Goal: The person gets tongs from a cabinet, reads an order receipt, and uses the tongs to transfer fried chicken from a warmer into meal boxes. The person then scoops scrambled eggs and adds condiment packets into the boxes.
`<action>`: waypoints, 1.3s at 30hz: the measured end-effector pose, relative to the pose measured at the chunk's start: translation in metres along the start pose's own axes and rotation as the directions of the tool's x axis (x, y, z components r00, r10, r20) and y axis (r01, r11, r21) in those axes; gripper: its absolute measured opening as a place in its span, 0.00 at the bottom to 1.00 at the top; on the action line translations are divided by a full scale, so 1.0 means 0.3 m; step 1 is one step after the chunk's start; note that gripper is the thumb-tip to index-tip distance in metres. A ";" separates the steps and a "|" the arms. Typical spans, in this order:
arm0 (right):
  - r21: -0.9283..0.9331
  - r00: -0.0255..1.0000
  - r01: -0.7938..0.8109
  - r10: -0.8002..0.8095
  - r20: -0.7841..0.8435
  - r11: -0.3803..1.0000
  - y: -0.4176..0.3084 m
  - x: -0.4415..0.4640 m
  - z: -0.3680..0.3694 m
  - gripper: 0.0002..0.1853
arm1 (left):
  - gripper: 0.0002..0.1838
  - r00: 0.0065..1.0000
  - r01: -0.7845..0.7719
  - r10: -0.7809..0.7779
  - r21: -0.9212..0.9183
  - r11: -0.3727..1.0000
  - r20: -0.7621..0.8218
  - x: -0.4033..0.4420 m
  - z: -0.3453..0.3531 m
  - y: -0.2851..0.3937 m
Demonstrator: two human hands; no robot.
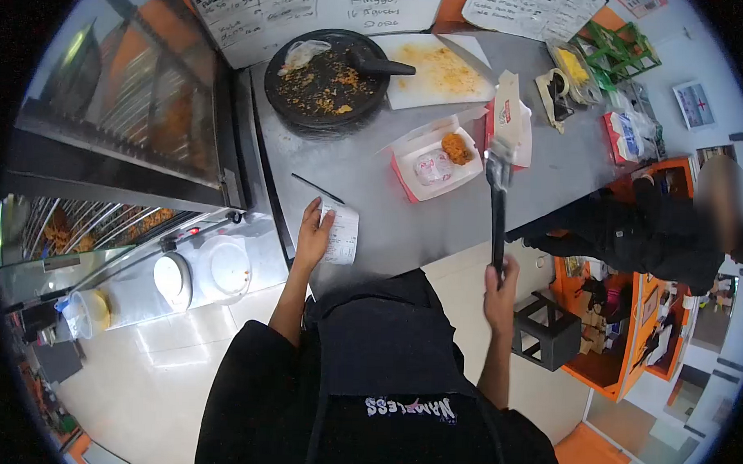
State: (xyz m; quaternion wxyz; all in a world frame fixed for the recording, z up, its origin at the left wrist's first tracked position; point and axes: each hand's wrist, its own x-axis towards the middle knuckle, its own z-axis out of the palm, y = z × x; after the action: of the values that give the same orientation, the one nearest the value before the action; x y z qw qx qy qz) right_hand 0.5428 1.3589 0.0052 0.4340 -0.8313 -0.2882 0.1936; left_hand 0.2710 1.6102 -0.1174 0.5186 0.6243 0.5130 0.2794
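My left hand (pixel 312 234) pinches a printed paper receipt (pixel 341 233) at the near left of the steel counter (pixel 420 234). A thin black pen (pixel 317 187) lies just beyond it. In my right hand (pixel 500 294) is a pair of tongs (pixel 498 204) with a black handle and metal tips, raised over the counter's right side. An open food box (pixel 406 172) holds a piece of fried chicken (pixel 456 148) and a white wrapped bundle (pixel 433 166). Behind the tongs' tips stands a second open box (pixel 509 122), partly hidden by them.
A black stone mortar (pixel 282 98) with a pestle (pixel 385 67) stands at the back left. Beside it, a knife (pixel 468 57) lies on a stained cutting board (pixel 405 90). At left is a glass display case (pixel 121 141); a person in black (pixel 658 234) and a stool (pixel 548 330) are at right.
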 end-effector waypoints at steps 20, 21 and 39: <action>-0.813 0.929 0.311 0.022 0.369 0.492 -0.308 0.429 -0.077 0.28 | 0.15 0.998 -0.050 0.046 -0.120 0.992 -0.033 -0.016 -0.010 -0.026; -0.770 0.912 0.302 0.064 0.405 0.563 -0.294 0.467 -0.096 0.28 | 0.15 0.998 -0.062 0.059 -0.107 0.992 -0.033 -0.013 -0.009 -0.037; -0.532 0.918 0.376 -0.228 0.323 0.759 -0.143 0.445 -0.193 0.26 | 0.17 0.996 -0.087 0.085 -0.137 0.987 -0.017 -0.022 -0.006 -0.078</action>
State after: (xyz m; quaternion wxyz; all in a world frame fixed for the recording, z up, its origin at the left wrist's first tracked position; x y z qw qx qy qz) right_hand 0.6638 1.4296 0.0632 0.1454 -0.8363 -0.5146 0.1213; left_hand 0.2592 1.6033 -0.1376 0.5450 0.6070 0.4680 0.3399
